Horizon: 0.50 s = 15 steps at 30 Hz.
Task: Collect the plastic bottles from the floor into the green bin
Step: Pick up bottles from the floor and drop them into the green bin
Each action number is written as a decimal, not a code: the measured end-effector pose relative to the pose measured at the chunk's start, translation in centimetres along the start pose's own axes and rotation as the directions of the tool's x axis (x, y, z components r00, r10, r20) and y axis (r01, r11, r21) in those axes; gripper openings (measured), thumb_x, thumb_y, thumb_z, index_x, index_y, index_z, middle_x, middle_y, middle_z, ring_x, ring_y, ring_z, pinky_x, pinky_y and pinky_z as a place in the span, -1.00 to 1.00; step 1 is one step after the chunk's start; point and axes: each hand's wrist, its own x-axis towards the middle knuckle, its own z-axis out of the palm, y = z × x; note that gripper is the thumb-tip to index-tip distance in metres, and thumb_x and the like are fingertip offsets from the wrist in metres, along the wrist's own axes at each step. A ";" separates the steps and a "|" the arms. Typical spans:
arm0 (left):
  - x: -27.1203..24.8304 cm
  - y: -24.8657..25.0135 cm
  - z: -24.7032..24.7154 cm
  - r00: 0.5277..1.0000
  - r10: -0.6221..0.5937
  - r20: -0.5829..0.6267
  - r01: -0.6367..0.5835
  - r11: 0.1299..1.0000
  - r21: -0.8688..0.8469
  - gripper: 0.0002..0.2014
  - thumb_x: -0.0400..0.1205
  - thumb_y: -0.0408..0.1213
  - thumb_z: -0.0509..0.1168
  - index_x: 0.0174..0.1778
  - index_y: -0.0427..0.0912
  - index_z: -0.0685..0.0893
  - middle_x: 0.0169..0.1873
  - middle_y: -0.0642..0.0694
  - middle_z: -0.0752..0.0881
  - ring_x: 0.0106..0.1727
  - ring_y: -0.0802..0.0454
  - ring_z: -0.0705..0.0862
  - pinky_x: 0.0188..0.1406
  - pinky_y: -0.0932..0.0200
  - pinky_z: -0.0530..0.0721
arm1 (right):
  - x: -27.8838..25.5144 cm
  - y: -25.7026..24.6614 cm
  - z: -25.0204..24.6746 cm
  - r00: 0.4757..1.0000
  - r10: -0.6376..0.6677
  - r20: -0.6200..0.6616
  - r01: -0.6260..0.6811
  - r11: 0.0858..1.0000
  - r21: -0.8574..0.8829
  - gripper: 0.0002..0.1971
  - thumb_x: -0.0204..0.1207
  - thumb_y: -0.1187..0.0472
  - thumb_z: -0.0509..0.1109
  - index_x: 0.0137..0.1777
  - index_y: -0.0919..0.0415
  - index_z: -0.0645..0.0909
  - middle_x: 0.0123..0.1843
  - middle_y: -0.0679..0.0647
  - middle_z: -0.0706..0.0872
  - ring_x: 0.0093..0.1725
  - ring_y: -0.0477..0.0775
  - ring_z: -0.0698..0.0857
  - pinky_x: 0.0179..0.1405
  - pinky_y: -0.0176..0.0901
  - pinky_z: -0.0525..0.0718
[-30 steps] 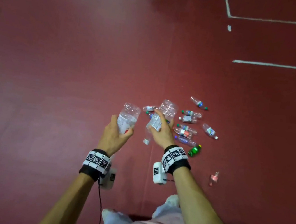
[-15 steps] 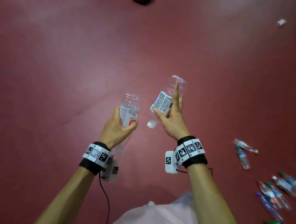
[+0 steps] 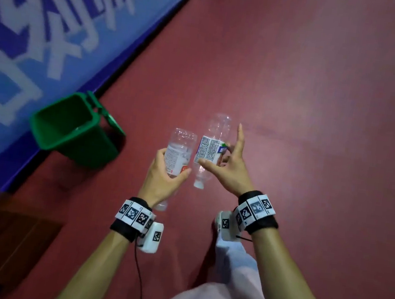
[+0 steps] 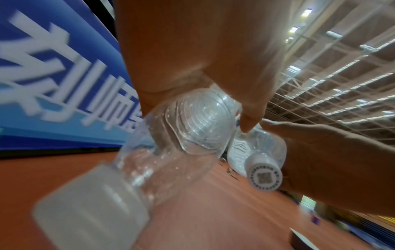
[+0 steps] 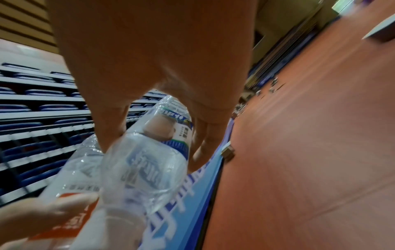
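Nearest to me, my left hand (image 3: pixel 163 182) was wrapped round the labelled middle of a clear bottle (image 3: pixel 178 155), cap end pointing down toward my wrist and base pointing away; the left wrist view showed the thumb and fingers curled round the ribbed shoulder above a pale cap (image 4: pixel 89 208). Just beside it, my right hand (image 3: pixel 228 171) pinched a second bottle (image 3: pixel 210 148) at its paper label between the thumb and curled fingers, with the index finger sticking out straight and taking no part in the grip. That bottle also hung cap down, and the two bottles were close together, perhaps touching at the labels; I could not tell for certain. Both looked empty or nearly so, with only droplets inside the wall, so I judged them very light, thin-walled and easily crushed, and smooth enough to slip out of a loose pinch. The label band seemed the best place to hold, since the paper gives some friction and the body is stiffer there than at the bare, dented base. Further off, to my left, the green bin (image 3: pixel 42 134) stood on the red floor (image 3: pixel 321 115) with its mouth open and its lid hanging behind, against the foot of a blue banner (image 3: pixel 31 27). Neither bottle was over the bin yet.
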 end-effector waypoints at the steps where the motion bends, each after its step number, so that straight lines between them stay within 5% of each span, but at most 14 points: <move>1: 1.1 -0.8 -1.2 0.998 -0.040 -0.054 0.040 0.999 0.007 -0.30 0.47 0.11 0.57 0.43 0.01 0.40 0.18 0.02 0.67 0.13 0.09 0.71 0.07 0.17 0.69 | 2.5 -0.4 1.5 0.997 -0.019 0.071 0.019 1.000 0.003 0.38 0.34 -0.01 0.75 0.70 -0.37 -0.41 0.51 0.12 0.61 0.30 -0.07 0.76 0.41 0.12 0.70; 7: 7.2 -3.0 -8.3 0.915 -0.243 -0.323 0.251 0.968 -0.018 -0.48 0.50 -0.03 0.59 0.27 0.06 0.48 0.06 0.09 0.73 0.04 0.16 0.73 0.02 0.15 0.68 | 17.9 -5.0 8.9 0.914 -0.143 0.380 0.147 0.989 0.021 0.21 0.36 0.02 0.74 0.77 -0.26 -0.10 0.24 -0.35 0.59 0.27 -0.39 0.67 0.37 -0.09 0.71; 12: 9.4 -3.4 -12.5 0.787 -0.353 -0.506 0.356 0.930 -0.095 -0.48 0.50 0.00 0.61 0.24 0.19 0.46 -0.04 0.26 0.76 -0.07 0.49 0.72 -0.18 0.55 0.58 | 25.5 -7.2 15.2 0.808 -0.201 0.554 0.175 0.979 0.099 0.01 0.38 0.03 0.73 0.71 -0.35 0.18 0.21 -0.17 0.76 0.16 -0.17 0.79 0.28 -0.01 0.76; 15: 10.1 -3.9 -14.2 0.699 -0.410 -0.585 0.417 0.899 -0.133 -0.44 0.51 0.00 0.60 0.29 0.21 0.41 0.02 0.26 0.75 -0.01 0.42 0.72 -0.13 0.55 0.56 | 27.8 -7.3 19.2 0.752 -0.218 0.622 0.179 0.976 0.126 0.02 0.38 0.08 0.73 0.71 -0.36 0.18 0.24 -0.04 0.79 0.13 -0.10 0.81 0.24 0.07 0.78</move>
